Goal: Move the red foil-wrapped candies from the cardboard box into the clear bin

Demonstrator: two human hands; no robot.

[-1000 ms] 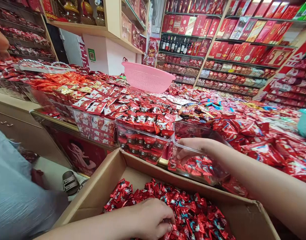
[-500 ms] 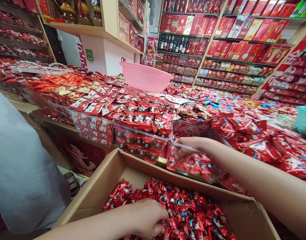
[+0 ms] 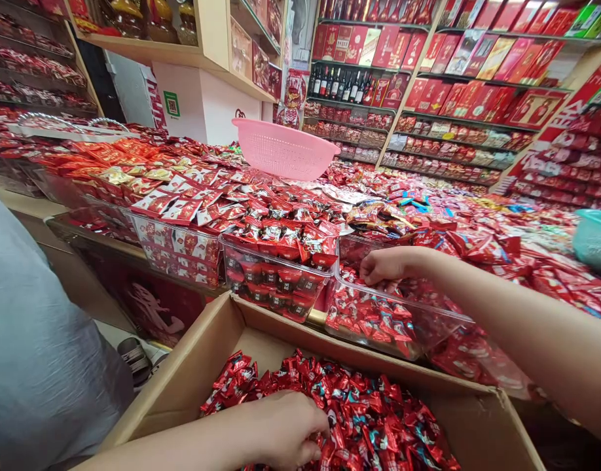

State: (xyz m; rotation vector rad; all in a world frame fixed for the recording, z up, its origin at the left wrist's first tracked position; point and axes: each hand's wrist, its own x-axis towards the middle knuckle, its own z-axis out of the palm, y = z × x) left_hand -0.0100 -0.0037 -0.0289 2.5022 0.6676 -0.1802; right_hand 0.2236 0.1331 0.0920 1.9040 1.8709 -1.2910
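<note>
Red sweets [image 3: 374,412] lie under and right of your nearer left hand [image 3: 293,426], your right hand [image 3: 391,264] over the tub [image 3: 433,324], both hands' fingers curled, their hold unclear.

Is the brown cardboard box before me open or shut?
Open: the brown cardboard box has an uncovered top, and your left hand is inside, among shiny red wrapped candies.

Through my camera I see a dark red counter [image 3: 111,278] carrying clear plastic bins [image 3: 445,330], and a brown cardboard box [image 3: 197,363] holding small, shiny red wrapped sweets [image 3: 383,422].
</note>
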